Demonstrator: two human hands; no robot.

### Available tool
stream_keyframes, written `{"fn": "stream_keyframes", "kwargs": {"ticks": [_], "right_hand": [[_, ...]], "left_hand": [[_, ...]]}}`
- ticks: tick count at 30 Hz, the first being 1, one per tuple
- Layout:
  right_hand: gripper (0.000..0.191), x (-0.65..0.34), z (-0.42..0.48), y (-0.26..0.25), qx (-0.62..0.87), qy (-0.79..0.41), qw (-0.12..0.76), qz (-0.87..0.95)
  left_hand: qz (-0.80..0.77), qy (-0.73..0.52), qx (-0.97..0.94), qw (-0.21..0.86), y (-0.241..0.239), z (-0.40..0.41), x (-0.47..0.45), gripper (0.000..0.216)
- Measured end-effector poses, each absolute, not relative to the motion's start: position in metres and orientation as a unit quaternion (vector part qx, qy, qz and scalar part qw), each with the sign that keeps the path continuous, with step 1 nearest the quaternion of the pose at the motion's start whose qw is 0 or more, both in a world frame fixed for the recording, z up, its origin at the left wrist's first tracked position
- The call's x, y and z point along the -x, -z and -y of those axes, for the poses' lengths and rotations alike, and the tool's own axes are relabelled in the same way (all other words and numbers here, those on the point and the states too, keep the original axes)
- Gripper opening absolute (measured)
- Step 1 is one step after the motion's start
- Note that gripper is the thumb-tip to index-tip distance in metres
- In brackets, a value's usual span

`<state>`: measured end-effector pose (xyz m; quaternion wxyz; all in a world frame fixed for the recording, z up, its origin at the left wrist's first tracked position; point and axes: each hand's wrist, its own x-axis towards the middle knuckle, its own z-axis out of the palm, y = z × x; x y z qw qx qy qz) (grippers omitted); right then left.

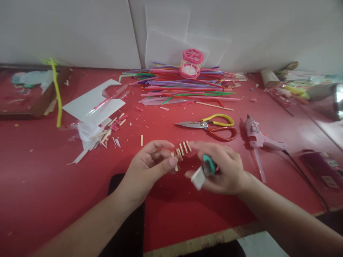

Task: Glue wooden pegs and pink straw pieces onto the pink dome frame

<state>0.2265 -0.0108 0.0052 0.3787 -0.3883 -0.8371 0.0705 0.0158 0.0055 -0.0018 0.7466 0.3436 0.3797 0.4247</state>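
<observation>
My left hand (152,162) pinches a short wooden stick piece (176,166) between its thumb and fingers. Just beyond the fingertips, several more short wooden stick pieces (184,146) stand in a loose row on the red table. My right hand (225,166) is closed around a tool with a teal part (209,165) and a pale, flat end (198,178); blur hides its exact kind. The right index finger reaches toward the right end of the row. One more stick piece (141,140) lies apart, left of my left hand.
Scissors (193,124) with yellow and red handles lie beyond my hands. A pink glue gun (255,134) and its cord are at the right. Pipe cleaners (184,87) and a pink cage-like model (192,63) sit at the back. Paper scraps (89,134) lie left.
</observation>
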Motion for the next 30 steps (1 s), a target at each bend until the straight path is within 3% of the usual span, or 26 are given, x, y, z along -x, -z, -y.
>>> {"fn": "stream_keyframes", "kwargs": {"ticks": [4, 8, 11, 13, 18, 26, 30], "right_hand": [[0.041, -0.234, 0.004, -0.008, 0.520, -0.074, 0.366, 0.768], [0.031, -0.248, -0.008, -0.003, 0.603, -0.062, 0.257, 0.753], [0.022, -0.257, -0.015, 0.003, 0.636, -0.052, 0.202, 0.743], [0.023, -0.261, -0.018, 0.004, 0.633, -0.043, 0.201, 0.746], [0.025, -0.264, -0.019, -0.003, 0.611, -0.022, 0.232, 0.757], [0.031, -0.279, -0.049, -0.017, 0.632, 0.015, 0.040, 0.773], [0.034, -0.287, -0.077, -0.011, 0.627, 0.002, 0.010, 0.779]], "left_hand": [[-0.418, -0.459, -0.328, 0.712, 0.002, -0.004, -0.017, 0.028], [-0.441, -0.491, -0.393, 0.640, 0.003, -0.003, -0.015, 0.017], [-0.476, -0.448, -0.469, 0.594, 0.004, -0.001, -0.014, 0.027], [-0.498, -0.392, -0.544, 0.550, 0.005, 0.002, -0.013, 0.032], [-0.449, -0.330, -0.750, 0.358, 0.008, 0.008, -0.012, 0.022], [-0.455, -0.362, -0.723, 0.372, 0.012, 0.004, -0.007, 0.021], [-0.457, -0.365, -0.708, 0.396, 0.014, 0.002, -0.008, 0.024]]}}
